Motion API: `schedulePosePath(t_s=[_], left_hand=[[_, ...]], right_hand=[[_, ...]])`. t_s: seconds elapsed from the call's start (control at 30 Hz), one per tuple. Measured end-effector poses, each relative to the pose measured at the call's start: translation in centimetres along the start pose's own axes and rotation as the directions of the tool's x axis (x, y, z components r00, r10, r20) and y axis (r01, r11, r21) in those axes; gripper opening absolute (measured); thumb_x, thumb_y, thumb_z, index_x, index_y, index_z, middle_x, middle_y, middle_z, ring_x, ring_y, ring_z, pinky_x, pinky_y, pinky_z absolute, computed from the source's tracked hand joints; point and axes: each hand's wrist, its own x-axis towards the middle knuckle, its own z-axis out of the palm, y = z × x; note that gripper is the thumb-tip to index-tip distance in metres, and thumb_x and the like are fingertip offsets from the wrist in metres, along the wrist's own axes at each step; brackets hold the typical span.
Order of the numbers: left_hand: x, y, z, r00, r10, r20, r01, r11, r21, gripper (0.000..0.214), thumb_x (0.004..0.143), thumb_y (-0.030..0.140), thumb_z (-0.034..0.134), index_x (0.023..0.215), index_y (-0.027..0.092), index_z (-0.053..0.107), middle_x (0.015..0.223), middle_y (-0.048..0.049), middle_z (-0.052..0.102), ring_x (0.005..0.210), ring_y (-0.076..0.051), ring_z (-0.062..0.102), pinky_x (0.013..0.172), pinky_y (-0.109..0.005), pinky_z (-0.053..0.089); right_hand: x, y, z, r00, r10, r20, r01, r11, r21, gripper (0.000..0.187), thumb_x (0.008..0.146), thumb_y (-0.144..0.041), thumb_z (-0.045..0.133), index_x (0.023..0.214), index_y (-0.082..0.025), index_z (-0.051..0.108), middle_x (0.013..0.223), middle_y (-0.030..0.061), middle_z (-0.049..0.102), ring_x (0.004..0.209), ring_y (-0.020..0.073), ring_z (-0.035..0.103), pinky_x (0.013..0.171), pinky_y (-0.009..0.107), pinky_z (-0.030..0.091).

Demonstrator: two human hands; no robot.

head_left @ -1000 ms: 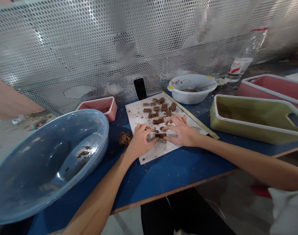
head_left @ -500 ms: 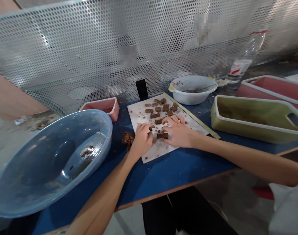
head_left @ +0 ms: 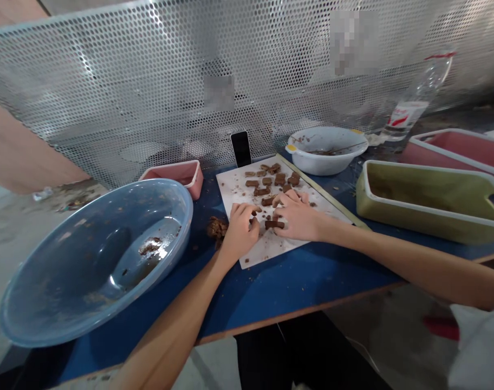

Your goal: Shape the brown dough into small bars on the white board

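Observation:
My left hand (head_left: 241,230) rests at the left side of a white sheet (head_left: 267,253), its fingers curled round a small brown clay piece (head_left: 254,213) at thumb and forefinger. From the right, my right hand (head_left: 298,215) reaches over the sheet. Its thumb and a finger lie about the right end of a small brown clay block (head_left: 273,224), while the other fingers bend over the sheet farther back. Behind them, several clay blocks (head_left: 262,191) and crumbs lie spread out. A rough clay lump (head_left: 217,227) sits left of the sheet, partly behind my left wrist.
A large blue basin (head_left: 96,260) with wet residue stands left, near a small pink box (head_left: 196,181). A phone (head_left: 241,149) leans at the back. Right are a pale strip (head_left: 324,194), a white bowl (head_left: 326,162), a bottle (head_left: 407,111), a green bin (head_left: 417,216) and a pink bin (head_left: 466,151).
The whole view has shifted slightly, so things sit a little farther right. My hands keep nearly the same places over the sheet, with the clay block still at my right thumb.

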Motion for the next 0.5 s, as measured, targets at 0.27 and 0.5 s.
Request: schedulePosePath(t_s=[0.27,0.5], left_hand=[[0.0,0.0,0.1,1.0,-0.019,0.018,0.019,1.0,0.0,0.031,0.093,0.003,0.053,0.112,0.023,0.066,0.112,-0.0077,0.07,0.115,-0.03,0.058,0.104,-0.048,0.054],[0.0,-0.2,0.2,1.0,-0.01,0.019,0.01,1.0,0.013,0.032,0.091,0.001,0.053,0.113,0.02,0.066,0.111,-0.0088,0.069,0.114,-0.03,0.057,0.103,-0.047,0.053]], right_hand=[[-0.3,0.6,-1.3,0.991,-0.056,0.125,0.036,0.987,0.156,0.023,0.1,-0.046,0.075,0.092,-0.026,0.084,0.132,0.0121,0.066,0.126,0.0371,0.055,0.102,0.057,0.043],[0.0,1.0,-0.7,0.992,-0.058,0.115,0.046,0.994,0.099,0.02,0.101,-0.04,0.072,0.092,-0.027,0.084,0.134,0.0125,0.066,0.126,0.0379,0.052,0.1,0.058,0.042]])
